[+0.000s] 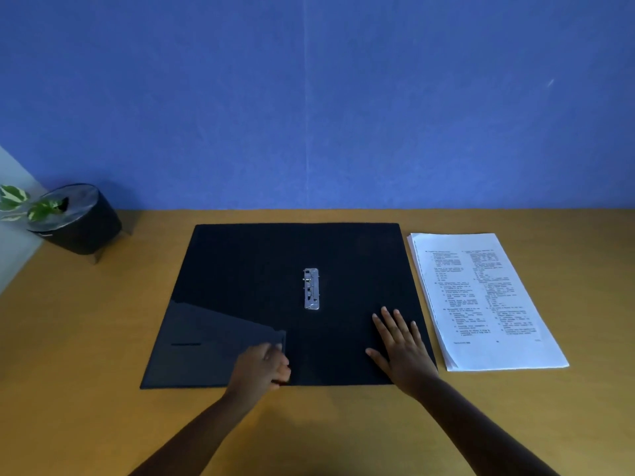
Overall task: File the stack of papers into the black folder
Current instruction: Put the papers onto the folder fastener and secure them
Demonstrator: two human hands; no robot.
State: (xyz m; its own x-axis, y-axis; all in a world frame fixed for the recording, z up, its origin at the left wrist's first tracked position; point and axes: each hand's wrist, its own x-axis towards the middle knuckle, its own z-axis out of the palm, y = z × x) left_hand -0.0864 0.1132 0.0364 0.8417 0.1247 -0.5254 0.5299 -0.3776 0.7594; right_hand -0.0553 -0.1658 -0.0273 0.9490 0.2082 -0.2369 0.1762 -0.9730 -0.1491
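Note:
The black folder (247, 262) lies open and flat on the wooden desk, with a silver metal clip (311, 288) at its spine. A stack of printed white papers (481, 300) rests on the desk just right of the folder, not touching it. My right hand (400, 345) lies flat with fingers spread on the folder's right half near the front edge. My left hand (263, 367) is at the folder's front edge by the corner of the inner pocket flap (213, 341), fingers curled; whether it grips the flap I cannot tell.
A black round pot (77, 221) with a green-and-white plant (17, 202) stands at the desk's back left corner. A blue wall rises behind the desk (103, 389). Bare wood shows in front of the folder and to its left.

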